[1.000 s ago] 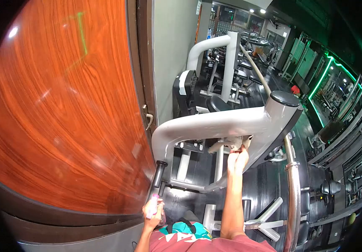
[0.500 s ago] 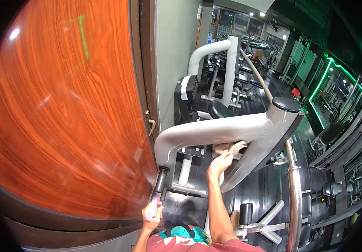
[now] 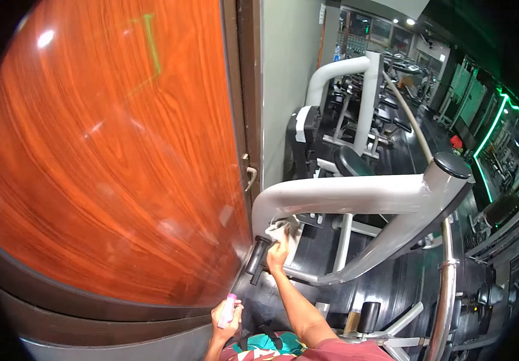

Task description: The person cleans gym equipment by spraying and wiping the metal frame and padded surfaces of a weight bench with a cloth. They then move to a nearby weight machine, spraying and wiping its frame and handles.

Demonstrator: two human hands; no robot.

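My right hand [image 3: 277, 257] grips a pale cloth [image 3: 278, 231] against the lower bend of a thick light-grey machine frame [image 3: 349, 195], close to the door side. Just below that bend a black cylindrical peg [image 3: 257, 254] sticks out, near my right wrist. My left hand [image 3: 229, 322] is low in the view, wrapped around a small pink-and-white bottle [image 3: 228, 308] held upright. The bottle touches nothing but the hand, and its label cannot be read.
A glossy wood-grain door [image 3: 115, 156] with a metal handle [image 3: 251, 178] fills the left side. A chrome bar [image 3: 447, 283] runs along the right. Behind stand a second grey frame [image 3: 366, 102], a black seat pad [image 3: 354, 161] and other gym machines. A black roller pad [image 3: 369, 317] sits at lower right.
My right hand has moved the cloth left along the underside of the frame, from near the upright post to the bend. My view has turned slightly left; the left hand still grips the bottle.
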